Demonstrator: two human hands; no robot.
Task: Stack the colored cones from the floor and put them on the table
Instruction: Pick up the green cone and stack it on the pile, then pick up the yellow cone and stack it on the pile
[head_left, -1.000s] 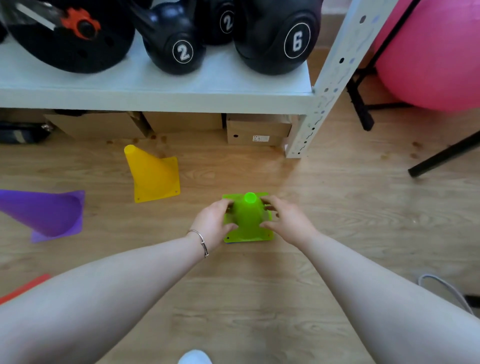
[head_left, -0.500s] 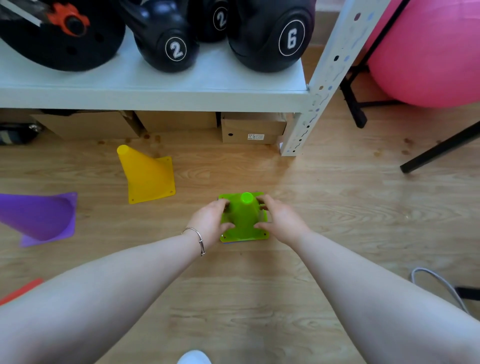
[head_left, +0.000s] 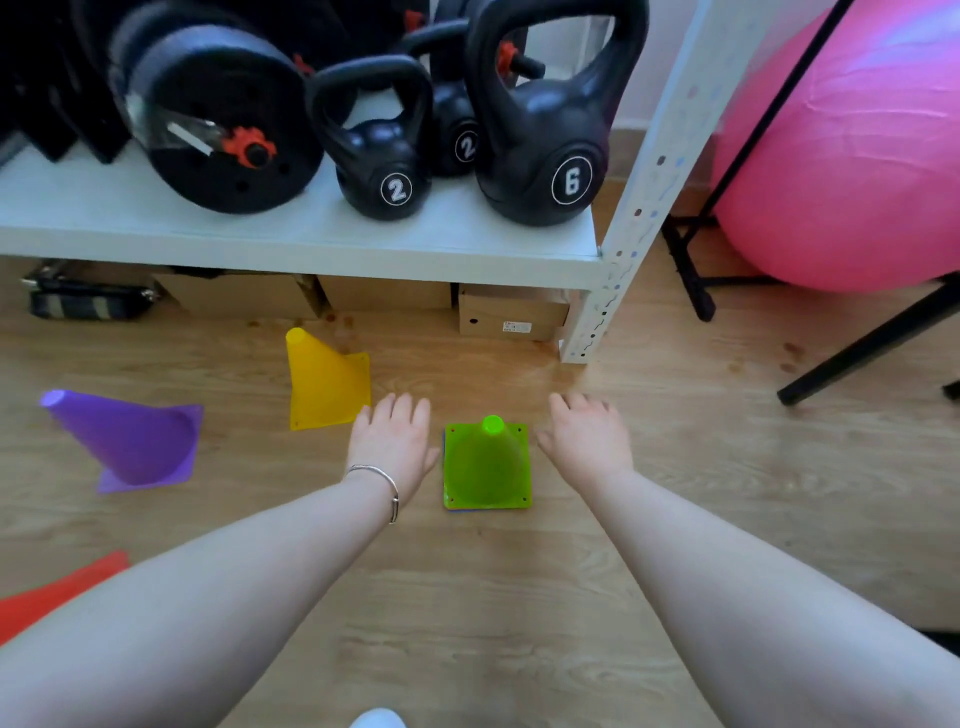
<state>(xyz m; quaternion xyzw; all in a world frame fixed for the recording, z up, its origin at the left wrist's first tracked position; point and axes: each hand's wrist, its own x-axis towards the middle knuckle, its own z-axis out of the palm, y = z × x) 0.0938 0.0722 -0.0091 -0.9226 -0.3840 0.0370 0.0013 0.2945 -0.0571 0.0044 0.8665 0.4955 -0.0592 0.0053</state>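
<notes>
A green cone stands upright on the wooden floor, with a thin blue edge of another cone showing under its base. My left hand hovers open just left of it, and my right hand is open just right of it; neither touches it. A yellow cone stands further back on the left. Far left stands a purple cone. A red cone pokes in at the left edge, partly hidden by my left arm.
A white metal shelf carries black kettlebells and a weight plate. Cardboard boxes sit under it. A pink exercise ball and black stand legs are at the right.
Both hands have let go of the green cone and spread apart to its sides. The camera has tilted up a little.
</notes>
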